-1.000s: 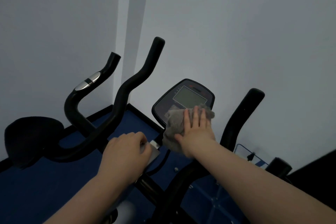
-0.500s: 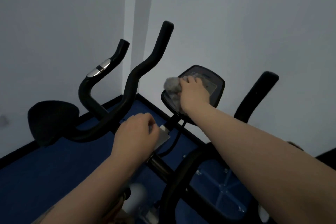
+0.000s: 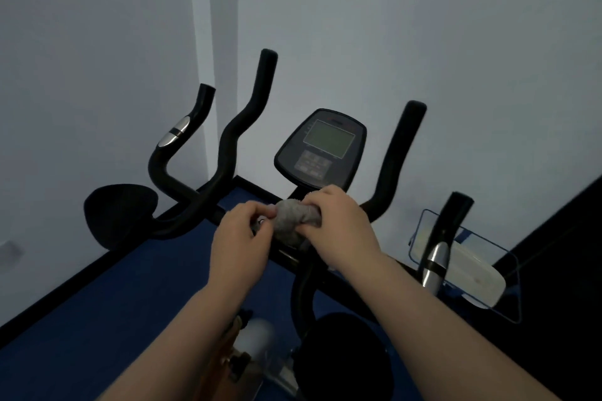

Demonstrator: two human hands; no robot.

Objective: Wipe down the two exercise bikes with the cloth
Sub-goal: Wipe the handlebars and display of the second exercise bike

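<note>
Down at the middle of the handlebar, both hands now meet: the right hand (image 3: 338, 231) has come off the console and dropped to the crossbar, its fingers clamped on the grey cloth (image 3: 293, 221), bunched into a rumpled wad against the bar. The left hand (image 3: 239, 242), which gripped the stem a moment ago, now pinches the cloth's near edge, fingers together. Beyond them the console (image 3: 321, 148) stands uncovered, its pale screen and button pad showing, tilted toward the rider. Black handlebar horns (image 3: 247, 114) rise on either side. Farther left stands the second bike's saddle (image 3: 119, 212), on the blue floor (image 3: 97, 319).
</note>
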